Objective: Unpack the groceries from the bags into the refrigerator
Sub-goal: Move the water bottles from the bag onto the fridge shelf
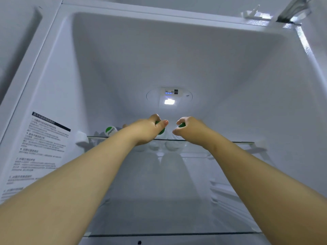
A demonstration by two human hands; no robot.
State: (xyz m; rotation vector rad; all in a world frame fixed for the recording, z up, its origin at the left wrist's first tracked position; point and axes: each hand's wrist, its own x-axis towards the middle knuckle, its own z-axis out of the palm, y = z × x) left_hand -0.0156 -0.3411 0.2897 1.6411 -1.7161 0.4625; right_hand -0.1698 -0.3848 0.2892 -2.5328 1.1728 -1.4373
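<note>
The white refrigerator [177, 59] fills the view from below. Its back wall is lit by a small lamp [169, 101], and a printed instruction sticker [40, 147] sits on the left wall. An upper glass shelf [230, 142] spans the cavity, with a lower glass shelf [177, 234] near the viewer. The space between the two looks bare.

Both arms reach up and far in, over the upper shelf's front edge. The left hand [146, 129] has its grip curled round the green top of the left bottle [154, 146]. The right hand [191, 129] pinches the green top of the right bottle [174, 146]. Both bottle bases show through the glass, apparently resting on it side by side near the middle. A third bottle [110, 131], with a green-and-white cap, stands further left on the same shelf.

This looks like the placing step: the bottles seem set down but are not yet released. The next move calls for loosening both grips and drawing the hands straight back, low enough to pass under the ceiling and high enough to clear the glass edge. The right half of the shelf offers open room. On the left, the left forearm passes close to the third bottle, so a sideways sweep could topple it. No bag is in view.
</note>
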